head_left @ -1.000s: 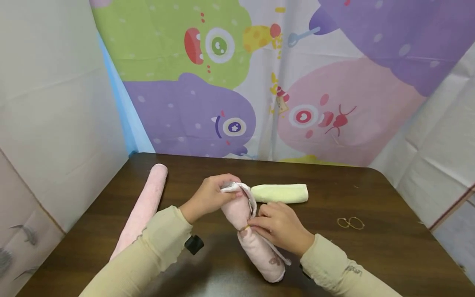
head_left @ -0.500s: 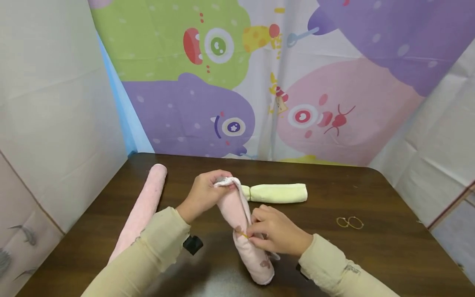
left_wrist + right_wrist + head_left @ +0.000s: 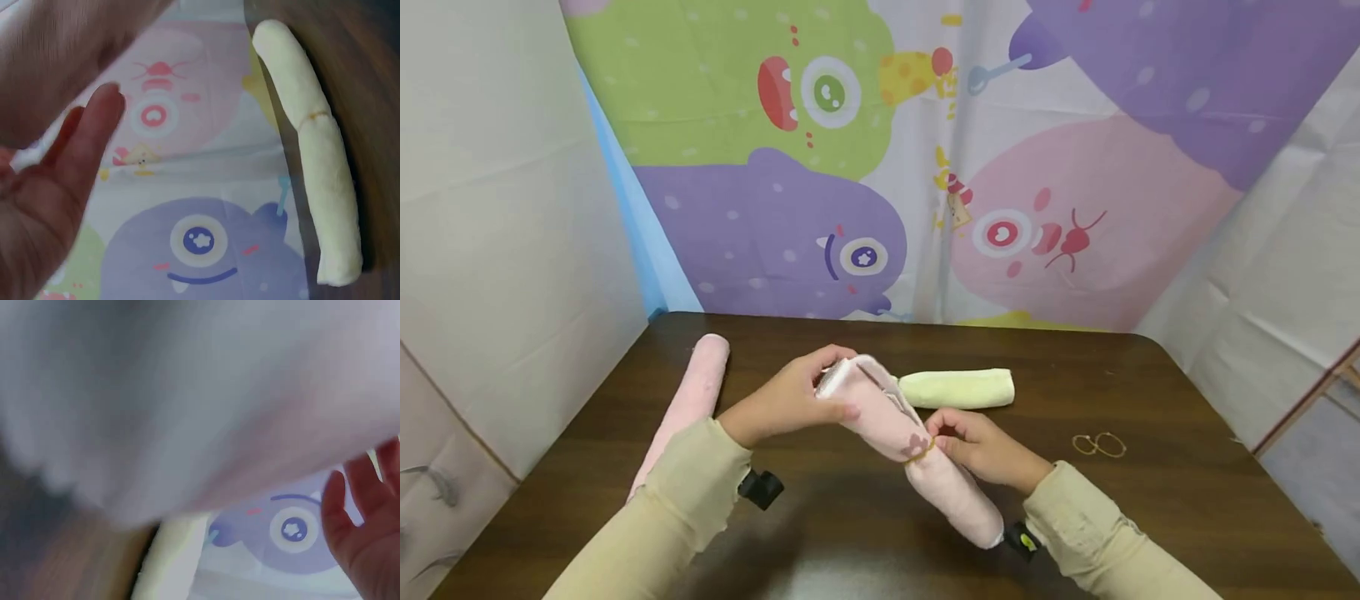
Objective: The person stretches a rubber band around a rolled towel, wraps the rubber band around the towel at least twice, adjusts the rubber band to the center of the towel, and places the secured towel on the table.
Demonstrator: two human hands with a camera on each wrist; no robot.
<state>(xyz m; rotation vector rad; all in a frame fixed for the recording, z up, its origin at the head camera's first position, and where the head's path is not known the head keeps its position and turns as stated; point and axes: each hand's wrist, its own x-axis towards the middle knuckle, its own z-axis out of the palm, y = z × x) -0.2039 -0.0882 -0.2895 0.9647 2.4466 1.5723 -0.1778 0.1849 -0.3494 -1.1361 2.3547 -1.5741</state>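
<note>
A rolled pink towel (image 3: 958,498) slants in the air in the head view, its lower end toward the right wrist. My left hand (image 3: 793,398) grips the upper, loosely folded end, thumb on the near side. Around the roll's middle runs a thin tan rubber band (image 3: 921,453), beside a brown flower print. My right hand (image 3: 979,450) pinches at the band's right side with thumb and index finger. In the right wrist view the towel (image 3: 250,406) is a close blur, partly in front of the hand (image 3: 374,534). Fingers (image 3: 100,119) show at left in the left wrist view.
A rolled yellow towel (image 3: 958,389), banded in the left wrist view, lies behind the hands. Another rolled pink towel (image 3: 688,400) lies at left, partly behind the left sleeve. Two loose rubber bands (image 3: 1099,445) rest on the dark table (image 3: 1075,525) at right.
The pink roll has swung so its lower end points farther right. My left hand has shifted left and lower around the upper end. The right hand has moved slightly right and up with the band.
</note>
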